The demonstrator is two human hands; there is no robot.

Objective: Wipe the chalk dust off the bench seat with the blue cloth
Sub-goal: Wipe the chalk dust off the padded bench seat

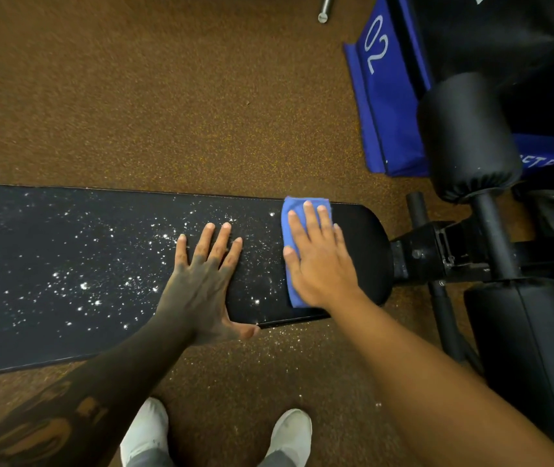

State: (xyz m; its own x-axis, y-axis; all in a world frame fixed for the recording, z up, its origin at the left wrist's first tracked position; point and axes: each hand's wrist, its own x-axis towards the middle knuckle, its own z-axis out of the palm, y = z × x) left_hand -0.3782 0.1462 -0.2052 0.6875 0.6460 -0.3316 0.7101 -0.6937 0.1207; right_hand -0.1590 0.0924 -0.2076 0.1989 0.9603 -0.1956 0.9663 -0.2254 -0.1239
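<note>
Flat and spread, my right hand (319, 261) presses the blue cloth (294, 230) down on the bench seat (100, 264); the fingers lie open over it, not curled around it. Folded to a rough rectangle, the cloth sits near the rounded right end of the black pad and spans most of its width, its far edge at the pad's far side. My left hand (201, 281) rests palm down just beside the cloth, fingers fanned apart, thumb hooked over the near edge of the seat, holding nothing. White chalk dust (83, 284) speckles the pad from under my left hand out to the left; the strip to the right of the cloth looks clean black. Some specks lie on the brown rubber floor (134, 96) below the near edge. My white shoes (289, 433) show at the bottom. A blue bag (387, 112) marked "02" lies beyond the bench's foam roller (467, 136).
</note>
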